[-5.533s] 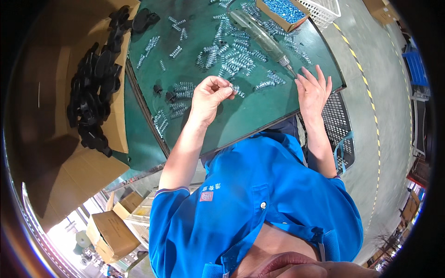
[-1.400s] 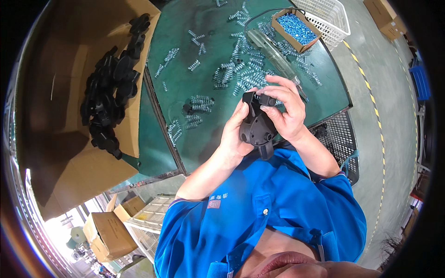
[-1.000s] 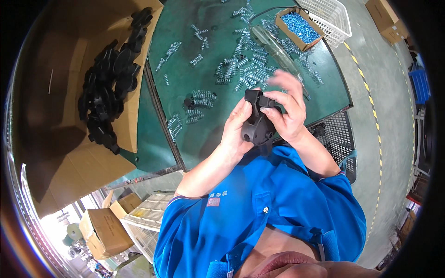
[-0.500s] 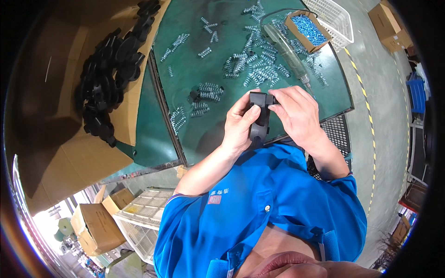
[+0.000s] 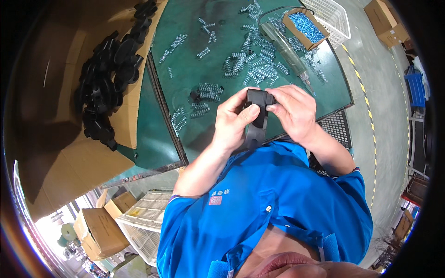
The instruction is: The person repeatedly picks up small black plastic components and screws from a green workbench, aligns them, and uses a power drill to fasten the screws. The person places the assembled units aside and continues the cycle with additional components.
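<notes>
Both hands hold one black plastic part [image 5: 256, 120] just above the near edge of the green table [image 5: 194, 41]. My left hand [image 5: 235, 121] wraps its left side, thumb pressed on the front. My right hand [image 5: 294, 112] pinches the top right corner with its fingertips. Several small metal springs [image 5: 252, 65] lie scattered on the table beyond the hands, one cluster [image 5: 206, 92] right behind my left hand.
A large cardboard box [image 5: 69, 139] at the left holds a heap of black plastic parts [image 5: 109, 69]. A small box of blue pieces [image 5: 303, 25], a white basket [image 5: 333, 16] and a clear tube tool [image 5: 289, 51] lie at the far right. Cartons and a white crate [image 5: 143, 217] stand on the floor.
5.5 s ago both hands were on the table among the springs. Since then they took up the black part and brought it close to the body, turning it between them.
</notes>
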`<action>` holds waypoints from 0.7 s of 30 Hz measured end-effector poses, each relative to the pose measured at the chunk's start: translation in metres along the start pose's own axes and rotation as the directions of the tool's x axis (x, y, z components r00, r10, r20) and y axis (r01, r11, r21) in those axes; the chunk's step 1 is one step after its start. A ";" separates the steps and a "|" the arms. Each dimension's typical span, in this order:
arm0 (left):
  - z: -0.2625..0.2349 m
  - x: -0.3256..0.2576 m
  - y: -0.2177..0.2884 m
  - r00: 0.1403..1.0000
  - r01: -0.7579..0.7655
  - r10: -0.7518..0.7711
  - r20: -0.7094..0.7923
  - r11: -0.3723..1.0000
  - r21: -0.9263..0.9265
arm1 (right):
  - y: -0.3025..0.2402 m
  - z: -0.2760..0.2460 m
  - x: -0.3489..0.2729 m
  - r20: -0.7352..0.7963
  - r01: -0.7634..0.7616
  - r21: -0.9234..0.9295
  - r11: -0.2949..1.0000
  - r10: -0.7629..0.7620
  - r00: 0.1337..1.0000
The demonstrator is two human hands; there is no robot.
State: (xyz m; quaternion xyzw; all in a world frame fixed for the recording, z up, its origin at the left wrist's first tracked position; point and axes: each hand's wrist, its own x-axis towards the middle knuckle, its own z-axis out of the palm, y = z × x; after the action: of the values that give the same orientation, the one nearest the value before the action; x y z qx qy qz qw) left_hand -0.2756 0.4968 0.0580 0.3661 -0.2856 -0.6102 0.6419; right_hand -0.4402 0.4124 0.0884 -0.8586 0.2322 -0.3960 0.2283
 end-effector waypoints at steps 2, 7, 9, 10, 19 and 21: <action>-0.017 0.013 0.007 0.988 0.089 -0.106 0.109 0.984 0.152 | 0.016 0.001 -0.003 0.008 0.025 0.050 0.998 -0.025 1.000; -0.025 0.027 0.000 0.963 -0.188 -0.048 0.266 0.591 0.785 | 0.061 0.016 -0.035 0.148 0.092 -0.056 0.994 -0.083 0.986; -0.018 0.026 -0.009 0.961 -0.256 -0.025 0.275 0.296 0.920 | 0.071 0.025 -0.047 0.188 0.197 -0.216 0.956 -0.157 0.969; -0.019 0.027 -0.015 0.970 -0.216 -0.051 0.237 0.266 0.939 | 0.077 0.028 -0.054 0.201 0.187 -0.244 0.951 -0.139 0.970; -0.011 0.027 -0.036 0.937 -0.346 -0.014 0.350 -0.186 0.919 | 0.085 -0.012 -0.015 0.332 0.031 -0.444 0.896 0.132 0.934; -0.009 0.026 -0.036 0.933 -0.355 -0.012 0.360 -0.212 0.911 | 0.116 -0.019 0.004 0.048 -0.085 -0.417 0.905 0.116 0.992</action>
State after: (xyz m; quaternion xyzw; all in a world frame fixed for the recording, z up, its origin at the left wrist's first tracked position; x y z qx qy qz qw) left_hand -0.2866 0.4722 0.0218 0.6045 -0.7711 -0.1118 0.1656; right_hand -0.4782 0.3145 0.0349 -0.8880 0.3464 -0.2943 0.0697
